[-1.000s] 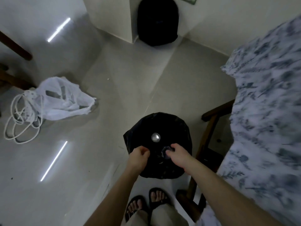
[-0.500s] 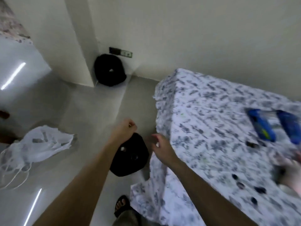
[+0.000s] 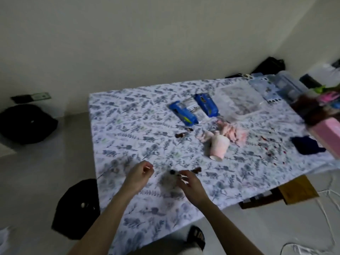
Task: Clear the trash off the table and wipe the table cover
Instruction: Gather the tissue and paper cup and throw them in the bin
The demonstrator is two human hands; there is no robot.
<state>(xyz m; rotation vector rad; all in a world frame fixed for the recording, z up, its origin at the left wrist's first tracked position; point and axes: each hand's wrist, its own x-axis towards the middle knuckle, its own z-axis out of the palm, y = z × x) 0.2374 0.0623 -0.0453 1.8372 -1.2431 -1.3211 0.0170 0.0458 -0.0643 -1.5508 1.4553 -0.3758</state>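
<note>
Head view: looking down on the floral table cover (image 3: pixel 128 126), near-left corner closest. Hovering over the near edge with the left hand (image 3: pixel 140 174), fingers curled in, can't tell whether pinching anything. Reaching with the right hand (image 3: pixel 189 183) just beside it, fingertips (image 3: pixel 181 176) bent at a small dark scrap (image 3: pixel 173 172); too blurred to call it touching or gripping. More dark scraps (image 3: pixel 181 134) toward the middle. Tipped on its side mid-table, a paper cup (image 3: pixel 219 148), right against crumpled pink tissues (image 3: pixel 231 131). Behind those, two blue packets (image 3: pixel 184 113) and a clear plastic bag (image 3: pixel 237 100) toward the far edge. Red spots (image 3: pixel 272 144) spattered toward the right edge, near a dark blue cloth (image 3: pixel 307 147). Down on the floor by the near-left corner, a black trash bag (image 3: pixel 77 208).
</note>
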